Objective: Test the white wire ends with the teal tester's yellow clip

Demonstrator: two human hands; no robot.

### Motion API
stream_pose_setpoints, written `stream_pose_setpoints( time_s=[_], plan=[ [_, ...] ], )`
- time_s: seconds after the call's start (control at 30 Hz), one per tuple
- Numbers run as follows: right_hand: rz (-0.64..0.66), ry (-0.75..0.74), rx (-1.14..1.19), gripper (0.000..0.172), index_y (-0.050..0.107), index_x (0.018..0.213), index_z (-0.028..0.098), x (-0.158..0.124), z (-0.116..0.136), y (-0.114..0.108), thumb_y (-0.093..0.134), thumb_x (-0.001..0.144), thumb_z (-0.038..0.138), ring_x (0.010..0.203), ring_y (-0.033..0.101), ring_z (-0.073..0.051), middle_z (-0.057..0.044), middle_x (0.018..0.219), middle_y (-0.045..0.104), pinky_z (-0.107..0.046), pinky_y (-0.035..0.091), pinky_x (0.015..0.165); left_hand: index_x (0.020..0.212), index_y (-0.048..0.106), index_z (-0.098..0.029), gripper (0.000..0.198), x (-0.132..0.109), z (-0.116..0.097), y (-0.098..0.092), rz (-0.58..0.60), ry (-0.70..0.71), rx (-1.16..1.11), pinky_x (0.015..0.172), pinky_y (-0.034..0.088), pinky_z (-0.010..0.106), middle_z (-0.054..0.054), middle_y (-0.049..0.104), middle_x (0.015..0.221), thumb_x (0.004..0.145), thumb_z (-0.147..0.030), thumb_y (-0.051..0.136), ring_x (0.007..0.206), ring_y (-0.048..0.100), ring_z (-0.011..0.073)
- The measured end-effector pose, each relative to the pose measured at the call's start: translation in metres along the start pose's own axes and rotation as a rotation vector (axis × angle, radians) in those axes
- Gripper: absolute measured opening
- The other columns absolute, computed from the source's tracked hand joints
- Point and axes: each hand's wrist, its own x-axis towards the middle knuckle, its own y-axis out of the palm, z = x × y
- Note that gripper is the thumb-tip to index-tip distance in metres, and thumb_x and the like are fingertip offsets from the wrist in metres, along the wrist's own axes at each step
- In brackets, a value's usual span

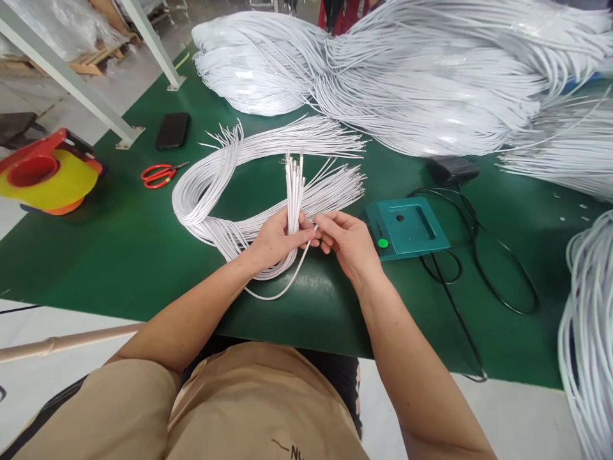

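Note:
My left hand is wrapped round a bunch of white cables, whose ends stand up above the fingers. Close beside it, my right hand pinches a single white cable near its end; this one loops down below the bunch. The held cables curve back left into a larger bundle lying bent on the table, with its loose ends pointing right behind my hands. Some fingertips of both hands overlap, so the exact contact there is hidden.
On the green table lie orange-handled scissors, a black phone-like slab and a yellow-red tape dispenser. At right sits a teal device with a green button and black cords. Large cable heaps fill the back; another coil stands right.

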Motion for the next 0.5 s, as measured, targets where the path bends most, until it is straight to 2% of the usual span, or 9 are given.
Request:
stream_pose_setpoints(
  time_s=[0.13,0.2,0.3,0.4,0.5],
  plan=[
    [0.038,0.011,0.015,0.023,0.073,0.079,0.015,0.003,0.0,-0.005,0.079,0.07,0.035,0.048,0.047,-0.007,0.004,0.054,0.056,-0.021,0.04,0.047,0.09,0.05,-0.015,0.035,0.002,0.004,-0.006,0.018,0.05,-0.016,0.06,0.051,0.022,-0.001,0.067,0.077,0.073,-0.025,0.079,0.071,0.07,0.013],
    [0.055,0.024,0.014,0.024,0.074,0.081,0.014,0.003,0.0,-0.006,0.079,0.07,0.035,0.049,0.047,-0.007,0.004,0.056,0.057,-0.022,0.041,0.048,0.1,0.053,-0.015,0.037,0.002,0.005,-0.009,0.052,0.051,-0.029,0.063,0.053,0.023,0.0,0.068,0.08,0.075,-0.026,0.078,0.073,0.07,0.0131],
    [0.014,-0.002,-0.047,0.022,0.072,0.077,0.014,0.003,0.001,-0.007,0.078,0.07,0.034,0.047,0.044,-0.006,0.002,0.058,0.06,-0.023,0.039,0.045,0.121,0.055,-0.017,0.05,0.001,0.007,-0.014,0.091,0.019,-0.02,0.07,0.054,0.025,0.0,0.068,0.086,0.077,-0.026,0.077,0.078,0.07,0.0136],
    [-0.019,-0.056,-0.177,0.022,0.067,0.071,0.015,0.003,0.0,-0.005,0.072,0.075,0.036,0.045,0.043,-0.007,0.003,0.055,0.056,-0.024,0.039,0.045,0.131,0.054,-0.02,0.057,0.001,0.01,-0.017,0.116,-0.005,-0.005,0.075,0.055,0.025,0.001,0.066,0.092,0.079,-0.026,0.075,0.082,0.069,0.0135],
    [-0.068,-0.179,-0.458,0.02,0.06,0.07,0.018,0.002,-0.003,-0.003,0.063,0.082,0.033,0.048,0.047,-0.01,0.003,0.059,0.056,-0.026,0.041,0.049,0.133,0.056,-0.022,0.056,0.003,0.013,-0.02,0.147,-0.025,-0.034,0.077,0.054,0.025,0.0,0.065,0.092,0.08,-0.025,0.075,0.082,0.068,0.0121]
  ],
)
